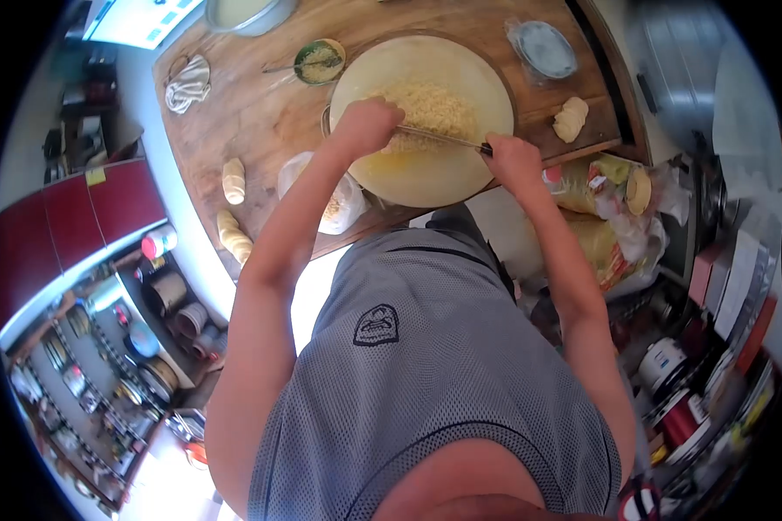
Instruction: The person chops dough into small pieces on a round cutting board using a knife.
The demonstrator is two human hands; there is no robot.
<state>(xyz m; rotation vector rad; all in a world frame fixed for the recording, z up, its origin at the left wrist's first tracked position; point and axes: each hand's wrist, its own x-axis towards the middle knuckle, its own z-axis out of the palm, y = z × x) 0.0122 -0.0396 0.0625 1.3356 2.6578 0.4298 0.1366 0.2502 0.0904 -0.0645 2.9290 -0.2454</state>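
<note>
A large round cutting board (426, 187) lies on the wooden table, with a heap of finely chopped pale yellow food (439, 106) on it. A knife (443, 136) stretches across the board at the near side of the heap. My right hand (513, 162) is closed round its dark handle. At the blade's other end, my left hand (369, 126) is closed on the tip end; its fingers are partly hidden. More yellow bits lie on the board on the near side of the blade. I cannot tell whether the edge touches the board.
On the table (261, 113) are a green bowl (320, 62) with a spoon, a plastic bag (343, 208), a folded cloth (187, 84), twisted dough-like pieces (234, 181), a wrapped round container (546, 49) and a pale lump (571, 120). Bagged goods (613, 217) stand below the right edge.
</note>
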